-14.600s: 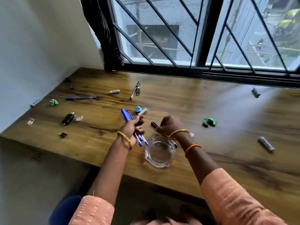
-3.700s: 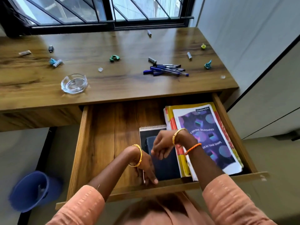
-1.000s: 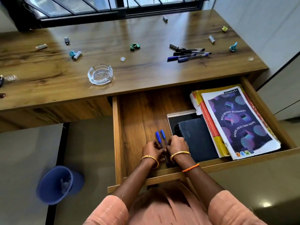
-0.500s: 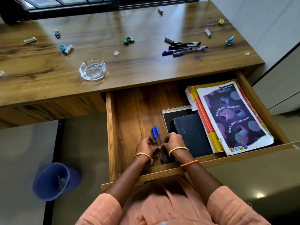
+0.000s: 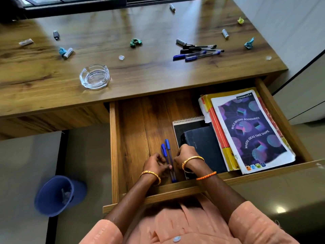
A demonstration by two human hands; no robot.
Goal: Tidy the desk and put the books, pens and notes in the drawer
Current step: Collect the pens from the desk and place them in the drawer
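Observation:
The wooden drawer (image 5: 113, 147) under the desk (image 5: 44, 71) stands pulled out. Two blue pens (image 5: 167, 152) lie side by side on its floor near the front. My left hand (image 5: 155, 164) touches them with its fingertips. My right hand (image 5: 184, 154) sits loosely curled just to their right and holds nothing. To the right lie a spiral notepad (image 5: 188, 120), a dark book (image 5: 205, 147) on top of it, a yellow and red book (image 5: 219, 134) and a purple notebook (image 5: 251, 131). Several more pens (image 5: 197, 51) lie in a bunch on the desk.
A glass ashtray (image 5: 95, 76) stands near the desk's front edge. Crumpled paper balls (image 5: 135, 42) and small white tubes (image 5: 225, 34) are scattered over the desk. A blue waste bin (image 5: 58, 194) stands on the floor left of the drawer.
My hands have drawn slightly apart, so the two blue pens now show full length on the drawer floor. Earlier I gathered pens on the desk and brought them to the drawer.

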